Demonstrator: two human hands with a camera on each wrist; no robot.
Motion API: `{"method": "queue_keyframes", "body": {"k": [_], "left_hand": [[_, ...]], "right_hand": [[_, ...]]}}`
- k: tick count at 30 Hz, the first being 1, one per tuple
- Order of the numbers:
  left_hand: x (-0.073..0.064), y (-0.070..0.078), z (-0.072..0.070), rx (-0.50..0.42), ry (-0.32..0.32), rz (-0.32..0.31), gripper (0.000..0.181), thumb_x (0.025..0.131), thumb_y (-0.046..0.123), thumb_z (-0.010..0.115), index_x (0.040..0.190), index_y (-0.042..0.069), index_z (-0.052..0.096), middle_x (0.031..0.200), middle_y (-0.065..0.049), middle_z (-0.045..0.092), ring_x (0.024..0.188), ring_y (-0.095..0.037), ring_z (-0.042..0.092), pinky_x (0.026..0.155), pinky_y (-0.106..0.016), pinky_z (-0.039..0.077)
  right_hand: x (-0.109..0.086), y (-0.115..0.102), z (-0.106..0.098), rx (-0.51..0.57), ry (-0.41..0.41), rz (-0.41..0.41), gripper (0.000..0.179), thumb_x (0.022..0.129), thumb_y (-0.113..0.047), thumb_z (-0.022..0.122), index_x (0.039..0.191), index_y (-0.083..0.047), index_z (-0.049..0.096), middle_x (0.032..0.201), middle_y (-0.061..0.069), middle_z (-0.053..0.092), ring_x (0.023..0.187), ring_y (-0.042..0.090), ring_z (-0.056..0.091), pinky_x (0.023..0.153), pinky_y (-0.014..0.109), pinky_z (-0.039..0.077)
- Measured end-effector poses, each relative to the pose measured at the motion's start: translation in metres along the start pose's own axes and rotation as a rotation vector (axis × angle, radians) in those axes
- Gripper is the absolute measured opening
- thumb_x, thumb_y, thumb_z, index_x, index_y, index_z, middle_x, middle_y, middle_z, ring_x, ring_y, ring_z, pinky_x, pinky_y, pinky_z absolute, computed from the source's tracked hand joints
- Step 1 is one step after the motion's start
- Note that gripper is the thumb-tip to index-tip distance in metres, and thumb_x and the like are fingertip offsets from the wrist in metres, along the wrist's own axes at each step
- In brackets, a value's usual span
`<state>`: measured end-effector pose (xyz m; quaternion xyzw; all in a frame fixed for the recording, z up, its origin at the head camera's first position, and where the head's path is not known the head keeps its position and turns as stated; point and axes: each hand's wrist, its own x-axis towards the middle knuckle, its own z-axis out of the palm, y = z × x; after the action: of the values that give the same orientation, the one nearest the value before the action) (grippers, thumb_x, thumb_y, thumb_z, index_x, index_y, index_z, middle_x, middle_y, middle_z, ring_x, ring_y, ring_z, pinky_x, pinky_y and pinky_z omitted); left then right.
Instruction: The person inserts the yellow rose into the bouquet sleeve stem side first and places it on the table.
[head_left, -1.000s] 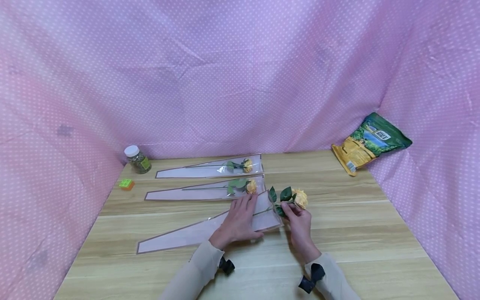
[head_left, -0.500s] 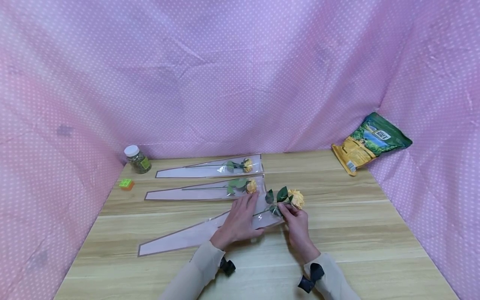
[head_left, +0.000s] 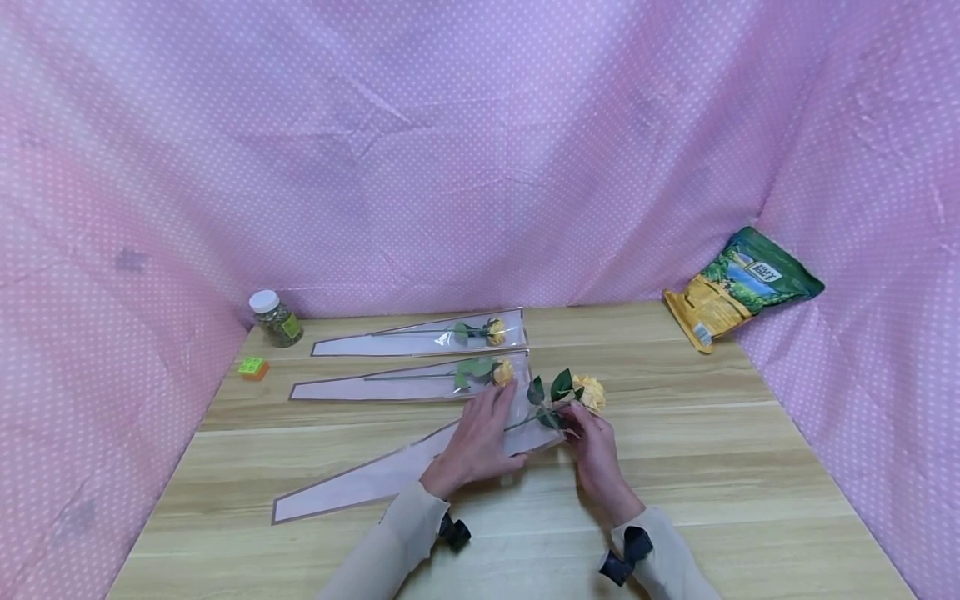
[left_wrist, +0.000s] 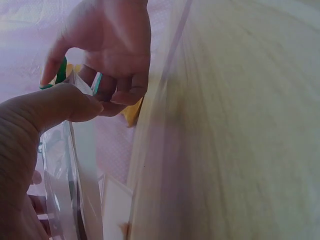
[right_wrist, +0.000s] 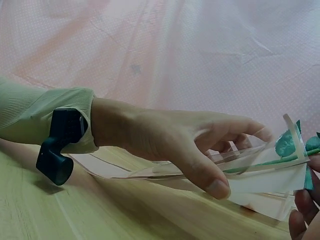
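Observation:
A yellow rose (head_left: 588, 393) with green leaves lies partly in a tapered clear-and-white flower sleeve (head_left: 352, 486), its bloom and upper leaves outside the wide mouth. My left hand (head_left: 476, 446) holds the sleeve near that mouth, thumb at the near edge and fingers across to the far one. In the right wrist view the sleeve (right_wrist: 260, 185) bows up between thumb and fingers, the green stem (right_wrist: 260, 165) showing through the film. My right hand (head_left: 596, 454) pinches the rose below its bloom; its fingertips are partly hidden by leaves.
Two more flower sleeves, a back one (head_left: 352, 345) and a middle one (head_left: 330, 389), each hold a yellow rose. A white-lidded jar (head_left: 277, 321) and a green-orange block (head_left: 253, 368) stand at the left. A green-yellow bag (head_left: 738, 287) leans at the back right.
The rose has shifted a little left, toward the sleeve, along with my right hand. The sleeve's narrow end has swung slightly toward the front. My left hand has stayed nearly in place.

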<state>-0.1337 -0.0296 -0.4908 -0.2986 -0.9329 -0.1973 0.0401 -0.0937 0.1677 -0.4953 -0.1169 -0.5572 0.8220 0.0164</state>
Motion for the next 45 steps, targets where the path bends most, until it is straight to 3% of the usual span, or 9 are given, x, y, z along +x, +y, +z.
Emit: {"method": "queue_keyframes", "body": {"k": [5,12,17,22,29,37,41,45], "left_hand": [[0.000,0.000,-0.001,0.005,0.020,0.013,0.115,0.071,0.053,0.082,0.159,0.012,0.020,0.148,-0.013,0.043,0.137,-0.029,0.042,0.113,-0.046,0.038],[0.000,-0.001,-0.002,0.018,0.027,0.017,0.114,0.071,0.053,0.081,0.159,0.012,0.020,0.149,-0.013,0.043,0.137,-0.028,0.042,0.113,-0.046,0.038],[0.000,-0.002,-0.001,0.017,0.026,0.019,0.114,0.072,0.053,0.081,0.159,0.012,0.020,0.148,-0.012,0.043,0.136,-0.027,0.042,0.113,-0.045,0.038],[0.000,-0.003,0.001,0.024,0.035,0.028,0.112,0.071,0.053,0.081,0.158,0.009,0.024,0.147,-0.011,0.044,0.134,-0.027,0.043,0.111,-0.044,0.040],[-0.001,-0.003,0.000,0.033,0.027,0.029,0.113,0.072,0.053,0.080,0.159,0.012,0.020,0.146,-0.010,0.044,0.134,-0.026,0.043,0.112,-0.043,0.039],[-0.001,-0.003,0.001,0.033,0.025,0.027,0.114,0.071,0.052,0.081,0.158,0.010,0.021,0.146,-0.011,0.044,0.133,-0.026,0.044,0.110,-0.043,0.040],[0.000,-0.002,0.000,0.031,0.023,0.025,0.113,0.072,0.052,0.081,0.158,0.010,0.021,0.146,-0.011,0.044,0.134,-0.027,0.044,0.111,-0.043,0.040],[0.000,-0.002,0.000,0.034,0.023,0.025,0.112,0.072,0.052,0.081,0.158,0.011,0.023,0.146,-0.011,0.044,0.134,-0.027,0.044,0.110,-0.044,0.041]], "right_hand": [[-0.001,-0.002,-0.006,0.085,-0.106,0.004,0.048,0.107,-0.045,0.027,0.100,-0.026,0.070,0.095,-0.015,0.075,0.093,0.002,0.065,0.081,0.021,0.049],[0.001,-0.005,-0.010,0.172,-0.136,0.041,0.062,0.104,-0.059,0.012,0.114,-0.025,0.063,0.097,-0.011,0.075,0.093,0.004,0.067,0.080,0.024,0.052],[0.005,-0.007,-0.010,0.142,-0.090,0.070,0.047,0.106,-0.054,0.017,0.117,-0.027,0.054,0.088,-0.011,0.074,0.085,0.004,0.068,0.078,0.025,0.053],[0.006,-0.008,-0.011,0.083,-0.058,0.085,0.040,0.107,-0.048,0.023,0.108,-0.029,0.058,0.087,-0.011,0.075,0.086,0.004,0.069,0.084,0.025,0.051],[0.007,-0.010,-0.014,0.090,-0.004,0.052,0.021,0.107,-0.040,0.036,0.105,-0.026,0.053,0.087,-0.011,0.073,0.085,0.007,0.071,0.082,0.027,0.054],[0.008,-0.013,-0.016,0.124,0.016,0.040,0.015,0.106,-0.028,0.047,0.104,-0.026,0.062,0.093,-0.014,0.069,0.087,0.003,0.066,0.080,0.023,0.053],[0.009,-0.012,-0.015,0.096,0.018,0.026,0.012,0.105,-0.025,0.048,0.108,-0.026,0.059,0.097,-0.014,0.070,0.088,0.003,0.066,0.081,0.024,0.054],[0.007,-0.009,-0.014,0.063,0.005,0.007,0.013,0.105,-0.022,0.049,0.100,-0.025,0.061,0.094,-0.015,0.070,0.088,0.002,0.066,0.081,0.025,0.055]]}}
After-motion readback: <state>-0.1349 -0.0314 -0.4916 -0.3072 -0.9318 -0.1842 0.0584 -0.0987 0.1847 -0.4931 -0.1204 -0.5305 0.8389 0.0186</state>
